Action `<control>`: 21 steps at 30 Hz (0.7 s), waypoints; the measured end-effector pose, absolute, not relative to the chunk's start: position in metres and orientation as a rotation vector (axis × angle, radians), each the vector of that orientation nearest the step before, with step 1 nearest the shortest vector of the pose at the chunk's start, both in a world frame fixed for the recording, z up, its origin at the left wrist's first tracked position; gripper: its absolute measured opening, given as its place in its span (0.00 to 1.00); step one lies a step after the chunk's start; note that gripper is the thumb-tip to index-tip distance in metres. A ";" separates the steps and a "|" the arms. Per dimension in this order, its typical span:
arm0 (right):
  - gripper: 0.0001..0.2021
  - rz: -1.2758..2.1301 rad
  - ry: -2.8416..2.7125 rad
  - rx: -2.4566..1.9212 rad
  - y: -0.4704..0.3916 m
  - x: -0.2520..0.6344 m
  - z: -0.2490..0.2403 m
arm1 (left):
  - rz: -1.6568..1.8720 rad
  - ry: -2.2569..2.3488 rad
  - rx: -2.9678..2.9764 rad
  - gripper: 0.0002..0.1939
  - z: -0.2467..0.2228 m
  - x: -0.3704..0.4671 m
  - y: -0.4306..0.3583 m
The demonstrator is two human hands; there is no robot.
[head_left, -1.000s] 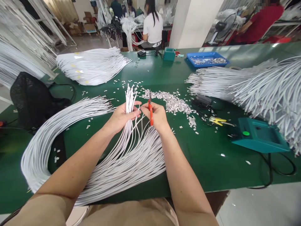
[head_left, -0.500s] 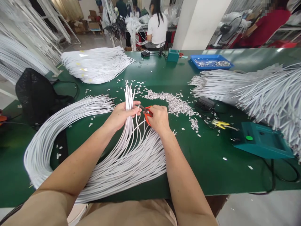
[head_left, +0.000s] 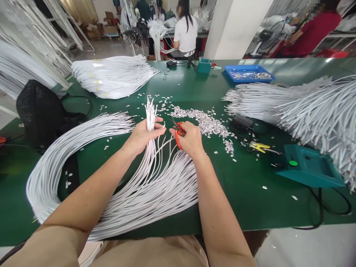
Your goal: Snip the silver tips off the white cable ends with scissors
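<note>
My left hand point(head_left: 144, 134) is closed around an upright bunch of white cables point(head_left: 150, 115), whose cut ends rise above the fingers. One separate cable end pokes out by the thumb tip. In my right hand point(head_left: 190, 137) are small scissors point(head_left: 178, 134) with orange handles, their dark blades pointing up and left toward that cable end, a small gap apart from it. Below both hands a broad fan of white cables point(head_left: 155, 200) spreads over the green table and curves round to the left, passing under my left forearm.
Small silvery scraps point(head_left: 205, 120) lie heaped beyond my right hand. Further off are a blue tray point(head_left: 249, 79) and a bundle of white cables point(head_left: 111, 76). To the right are yellow-handled pliers point(head_left: 261, 147), a teal device point(head_left: 311, 167) and more cables point(head_left: 311, 107). People sit behind.
The scissors have drawn back to the right, away from the cable end at my left thumb. My left hand keeps its hold on the bunch, shifted slightly left.
</note>
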State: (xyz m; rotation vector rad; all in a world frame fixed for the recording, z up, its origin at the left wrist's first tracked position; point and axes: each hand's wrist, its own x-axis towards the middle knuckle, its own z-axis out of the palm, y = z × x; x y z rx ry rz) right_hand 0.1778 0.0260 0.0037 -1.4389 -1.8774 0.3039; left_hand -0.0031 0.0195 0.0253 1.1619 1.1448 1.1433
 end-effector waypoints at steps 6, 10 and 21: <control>0.16 0.322 -2.031 -1.482 0.023 0.176 0.006 | 1.186 1.205 1.191 0.22 0.022 -0.001 0.021; 0.17 0.287 -2.074 -1.514 0.020 0.175 0.009 | 1.182 1.224 1.241 0.20 0.019 -0.001 0.022; 0.17 0.252 -2.117 -1.539 0.020 0.176 0.005 | 1.155 1.197 1.277 0.17 0.025 0.000 0.018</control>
